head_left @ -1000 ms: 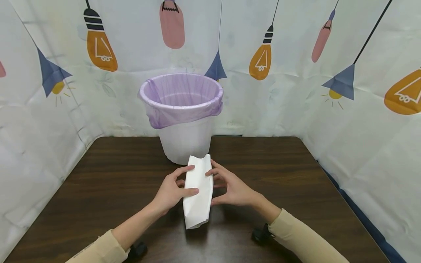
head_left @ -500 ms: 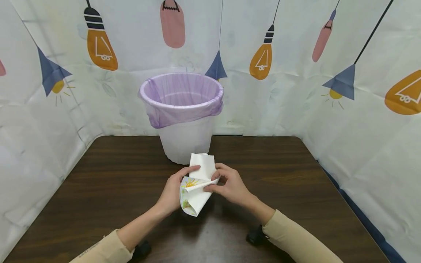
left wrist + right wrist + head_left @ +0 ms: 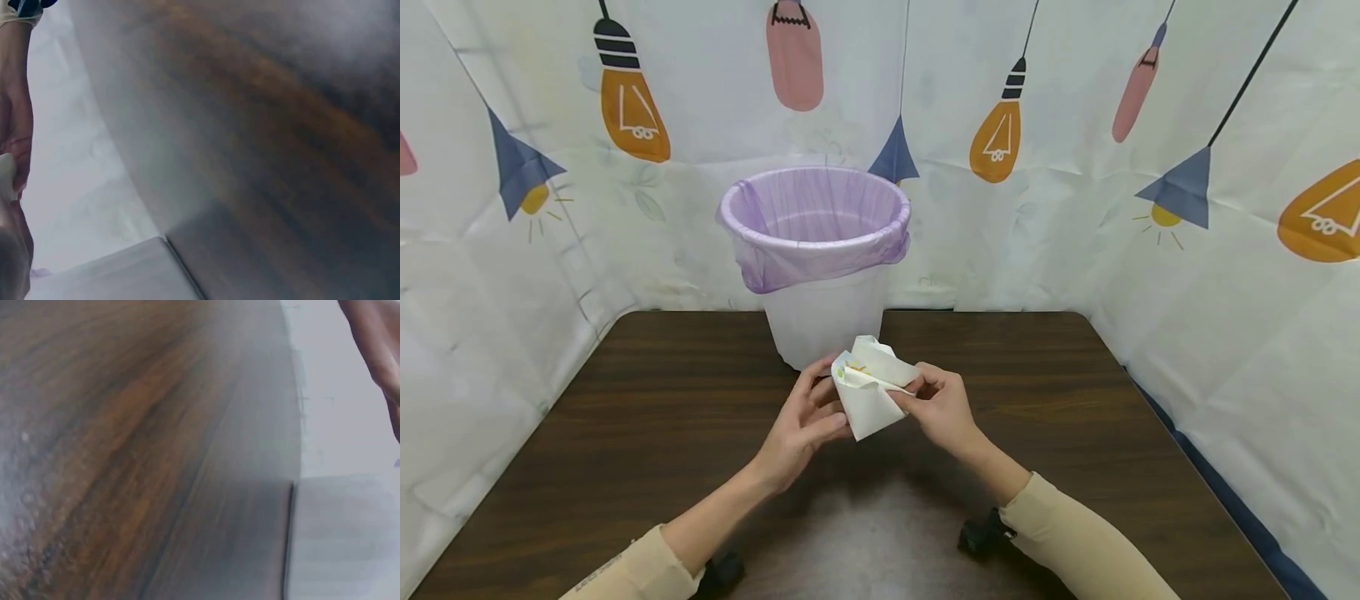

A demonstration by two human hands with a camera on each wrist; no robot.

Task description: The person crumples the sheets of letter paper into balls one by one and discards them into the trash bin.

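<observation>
A folded, crumpled sheet of paper (image 3: 872,407), white outside with a small coloured print in yellow and green, is held just above the table in front of the bin. My right hand (image 3: 946,412) pinches its right edge between thumb and fingers. At its left edge my left hand (image 3: 801,429) holds it with curved fingers, their tips partly hidden behind the paper. Only a sliver of the left hand (image 3: 15,125) shows in the left wrist view, with a whitish piece beside it. The right wrist view catches just the edge of the right hand (image 3: 378,356).
Behind the paper stands a white bin (image 3: 827,321) with a purple liner (image 3: 820,262) folded over its rim. Both are on a dark wooden table (image 3: 647,400). A white curtain (image 3: 700,217) printed with lamps and bulbs surrounds the table.
The long folded strip has been bent over into a smaller, bulkier bundle, and it has risen slightly toward the bin. My right hand went from loosely touching to pinching; my left thumb left the paper's front.
</observation>
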